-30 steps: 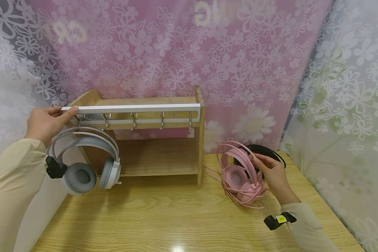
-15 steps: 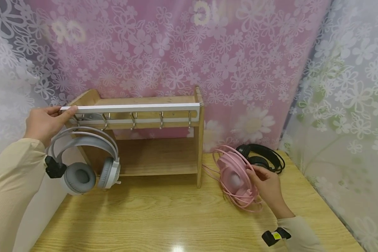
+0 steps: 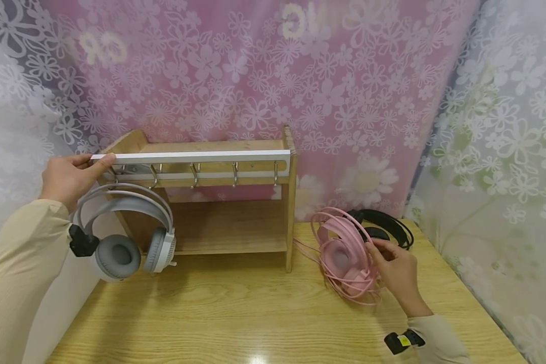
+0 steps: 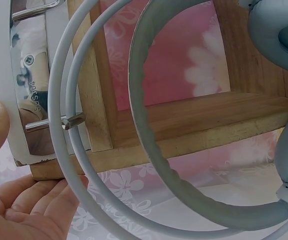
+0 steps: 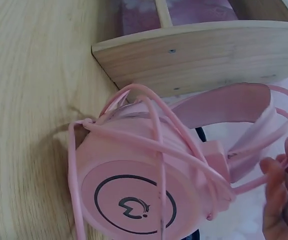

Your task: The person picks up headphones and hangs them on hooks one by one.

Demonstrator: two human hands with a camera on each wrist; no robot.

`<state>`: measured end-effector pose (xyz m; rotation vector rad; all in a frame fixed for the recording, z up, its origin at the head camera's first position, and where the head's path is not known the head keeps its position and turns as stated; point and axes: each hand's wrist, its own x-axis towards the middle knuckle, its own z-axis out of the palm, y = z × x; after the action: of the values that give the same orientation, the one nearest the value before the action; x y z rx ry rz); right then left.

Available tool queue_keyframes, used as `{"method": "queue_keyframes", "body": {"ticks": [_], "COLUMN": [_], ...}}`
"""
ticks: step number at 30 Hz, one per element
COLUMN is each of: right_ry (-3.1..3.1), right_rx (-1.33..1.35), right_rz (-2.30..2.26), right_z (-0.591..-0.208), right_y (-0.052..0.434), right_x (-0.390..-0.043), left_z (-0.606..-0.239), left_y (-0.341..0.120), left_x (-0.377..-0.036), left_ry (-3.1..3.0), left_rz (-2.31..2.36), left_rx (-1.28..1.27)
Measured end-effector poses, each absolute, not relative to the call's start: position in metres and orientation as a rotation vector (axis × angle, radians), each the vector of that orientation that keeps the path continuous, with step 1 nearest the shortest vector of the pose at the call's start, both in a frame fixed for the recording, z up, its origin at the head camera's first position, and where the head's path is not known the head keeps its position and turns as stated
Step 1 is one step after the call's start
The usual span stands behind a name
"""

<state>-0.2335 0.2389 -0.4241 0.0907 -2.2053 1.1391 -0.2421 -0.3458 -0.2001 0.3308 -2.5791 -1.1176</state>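
Note:
My left hand (image 3: 73, 177) holds the left end of the white hook rail (image 3: 191, 156) on the wooden shelf, thumb in front and fingers behind. In the left wrist view, white-and-grey headphones (image 4: 58, 75) hang by their thin outer bands over a metal hook (image 4: 73, 121). On the right, my right hand (image 3: 397, 268) pinches the thin outer band of pink headphones (image 3: 346, 235). Their pink cord (image 5: 133, 140) is wound around the ear cups, one cup (image 5: 133, 200) close over the table in the right wrist view. Black headphones (image 3: 387, 222) lie behind, partly hidden by the pink pair.
The wooden shelf (image 3: 289, 222) stands on the wood-grain table (image 3: 236, 313) against a pink flowered curtain (image 3: 245, 76). Several metal hooks (image 3: 234, 174) line the rail. Pale flowered curtains (image 3: 505, 177) flank both sides.
The pink headphones swung and turned in my right hand, uncovering more of the black pair, then turned partly back. My left hand and the white headphones kept their place.

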Motion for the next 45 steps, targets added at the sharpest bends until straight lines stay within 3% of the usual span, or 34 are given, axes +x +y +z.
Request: {"method": "queue_keyframes", "body": {"ticks": [9,23,45], "right_ry": [-2.410,-2.544,-2.819], "right_rx": [0.110,0.131,0.025], "right_rz": [1.261,0.901,1.494], "right_z": [-0.419,-0.432,-0.442], "right_y": [0.244,0.246,0.259], "right_x": [-0.228,-0.225,-0.224], "left_z": [-0.201,-0.202,-0.201], "left_y": [-0.345,-0.347,-0.345], "left_x": [-0.242,-0.242,-0.243], "left_ry": [-2.570,-2.575,-2.563], "left_rz": [-1.131,-1.123,-1.122], "left_rx": [0.326,0.323,0.334]}}
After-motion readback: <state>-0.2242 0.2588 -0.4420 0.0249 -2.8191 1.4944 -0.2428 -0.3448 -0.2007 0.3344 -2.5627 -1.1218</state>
